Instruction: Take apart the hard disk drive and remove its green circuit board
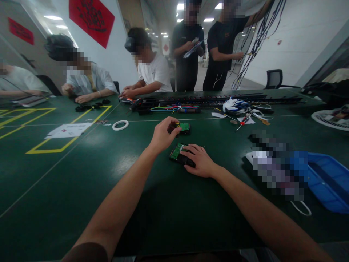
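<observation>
My left hand [163,135] reaches forward over the dark green table [109,182], its fingers curled round the left end of a small black part with a green circuit board [184,127]. Nearer to me, my right hand [199,160] lies on a second black part with a green circuit board [177,152], fingers pressed over its right side. Both parts rest on the table surface. The two boards lie a short way apart, one behind the other.
A white tape ring [120,125] and a paper sheet [68,130] lie left. Cables, a black strip [218,99] and a red screwdriver [243,123] lie behind. A blue tray [327,182] sits right. Seated and standing people work at the far edge.
</observation>
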`<act>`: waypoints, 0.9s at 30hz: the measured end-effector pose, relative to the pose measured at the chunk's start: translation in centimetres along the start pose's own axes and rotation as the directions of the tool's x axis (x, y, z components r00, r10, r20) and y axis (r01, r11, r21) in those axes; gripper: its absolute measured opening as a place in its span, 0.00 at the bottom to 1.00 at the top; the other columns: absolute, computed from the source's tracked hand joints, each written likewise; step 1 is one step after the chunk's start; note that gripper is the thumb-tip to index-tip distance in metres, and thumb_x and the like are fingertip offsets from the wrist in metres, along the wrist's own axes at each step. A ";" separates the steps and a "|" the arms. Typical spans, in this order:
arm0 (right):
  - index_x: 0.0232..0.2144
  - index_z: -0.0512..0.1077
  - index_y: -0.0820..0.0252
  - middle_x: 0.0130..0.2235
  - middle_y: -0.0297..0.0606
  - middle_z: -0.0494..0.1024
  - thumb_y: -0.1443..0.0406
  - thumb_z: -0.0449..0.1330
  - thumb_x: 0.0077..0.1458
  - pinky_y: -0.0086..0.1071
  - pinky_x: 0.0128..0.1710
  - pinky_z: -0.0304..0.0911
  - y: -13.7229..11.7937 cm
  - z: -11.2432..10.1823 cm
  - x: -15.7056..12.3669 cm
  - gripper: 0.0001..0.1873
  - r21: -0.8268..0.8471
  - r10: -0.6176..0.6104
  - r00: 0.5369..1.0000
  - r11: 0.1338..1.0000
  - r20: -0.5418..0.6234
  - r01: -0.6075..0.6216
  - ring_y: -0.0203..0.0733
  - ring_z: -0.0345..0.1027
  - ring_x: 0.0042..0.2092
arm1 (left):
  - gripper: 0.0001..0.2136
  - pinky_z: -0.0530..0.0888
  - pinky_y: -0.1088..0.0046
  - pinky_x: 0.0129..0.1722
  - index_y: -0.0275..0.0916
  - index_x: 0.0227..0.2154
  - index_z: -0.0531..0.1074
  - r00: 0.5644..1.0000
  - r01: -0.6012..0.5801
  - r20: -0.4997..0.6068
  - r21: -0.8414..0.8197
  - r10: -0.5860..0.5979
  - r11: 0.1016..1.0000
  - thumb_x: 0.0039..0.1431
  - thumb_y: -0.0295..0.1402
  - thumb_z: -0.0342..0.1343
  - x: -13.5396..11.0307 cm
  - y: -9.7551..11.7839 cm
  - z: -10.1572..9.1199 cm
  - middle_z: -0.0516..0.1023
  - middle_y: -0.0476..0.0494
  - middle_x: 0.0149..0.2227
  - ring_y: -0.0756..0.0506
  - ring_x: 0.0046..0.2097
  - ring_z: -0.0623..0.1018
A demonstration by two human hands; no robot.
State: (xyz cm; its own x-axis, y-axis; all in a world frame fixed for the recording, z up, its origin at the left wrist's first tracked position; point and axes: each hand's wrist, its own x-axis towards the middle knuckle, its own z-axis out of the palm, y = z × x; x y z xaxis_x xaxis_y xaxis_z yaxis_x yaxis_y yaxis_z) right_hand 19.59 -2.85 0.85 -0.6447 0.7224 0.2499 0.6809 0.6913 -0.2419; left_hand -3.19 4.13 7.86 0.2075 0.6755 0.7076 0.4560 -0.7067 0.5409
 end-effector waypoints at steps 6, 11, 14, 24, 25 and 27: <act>0.67 0.64 0.48 0.69 0.44 0.62 0.54 0.62 0.60 0.62 0.65 0.50 0.1 0.1 0.0 0.35 0.009 -0.001 1.000 1.000 0.001 0.001 0.64 0.46 0.71 | 0.12 0.81 0.65 0.46 0.43 0.48 0.74 0.999 -0.007 0.042 0.018 0.006 1.000 0.63 0.27 0.59 0.0 0.4 -0.4 0.79 0.44 0.46 0.45 0.45 0.80; 0.67 0.64 0.48 0.70 0.44 0.62 0.54 0.62 0.59 0.63 0.64 0.50 0.0 0.1 0.0 0.35 0.008 0.005 1.000 1.000 -0.004 -0.005 0.65 0.46 0.71 | 0.08 0.82 0.71 0.38 0.41 0.44 0.75 0.999 -0.017 -0.034 0.038 0.018 0.999 0.62 0.29 0.62 -0.2 0.8 -0.4 0.75 0.43 0.46 0.46 0.44 0.79; 0.67 0.64 0.48 0.70 0.44 0.62 0.54 0.62 0.59 0.62 0.64 0.51 0.0 0.1 0.0 0.35 0.011 0.003 1.000 1.000 -0.003 -0.003 0.65 0.46 0.71 | 0.08 0.81 0.72 0.37 0.41 0.42 0.75 0.997 -0.007 -0.073 0.037 0.010 0.999 0.61 0.32 0.65 -0.2 0.7 -0.2 0.77 0.44 0.44 0.47 0.43 0.79; 0.67 0.64 0.50 0.69 0.44 0.62 0.53 0.62 0.60 0.61 0.65 0.50 0.0 -0.1 0.0 0.35 0.009 -0.003 1.000 1.000 0.002 0.003 0.65 0.46 0.71 | 0.11 0.79 0.67 0.39 0.42 0.38 0.75 0.993 0.013 -0.121 0.088 -0.003 0.996 0.58 0.38 0.69 -0.1 0.7 -0.1 0.81 0.47 0.39 0.47 0.38 0.80; 0.67 0.65 0.50 0.69 0.44 0.62 0.53 0.62 0.60 0.61 0.65 0.50 0.0 -0.1 0.0 0.35 0.008 -0.004 1.000 1.000 0.002 0.004 0.65 0.46 0.71 | 0.10 0.79 0.67 0.39 0.42 0.38 0.75 0.993 0.015 -0.122 0.094 -0.003 0.995 0.58 0.37 0.69 -0.1 0.8 -0.2 0.81 0.47 0.38 0.47 0.37 0.80; 0.67 0.65 0.49 0.69 0.44 0.62 0.53 0.62 0.60 0.61 0.65 0.50 0.0 -0.1 0.0 0.34 0.009 -0.005 1.000 1.000 0.002 0.005 0.65 0.46 0.71 | 0.10 0.79 0.68 0.39 0.42 0.38 0.75 0.993 0.015 -0.117 0.098 -0.003 0.995 0.58 0.36 0.69 -0.1 0.9 -0.2 0.82 0.47 0.38 0.47 0.37 0.80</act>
State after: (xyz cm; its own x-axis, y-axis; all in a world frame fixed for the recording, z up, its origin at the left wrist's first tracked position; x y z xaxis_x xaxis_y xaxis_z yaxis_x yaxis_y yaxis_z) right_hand 19.61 -2.84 0.95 -0.6488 0.7190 0.2492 0.6746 0.6950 -0.2489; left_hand -3.00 3.39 8.35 0.1030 0.6482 0.7545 0.5414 -0.6728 0.5042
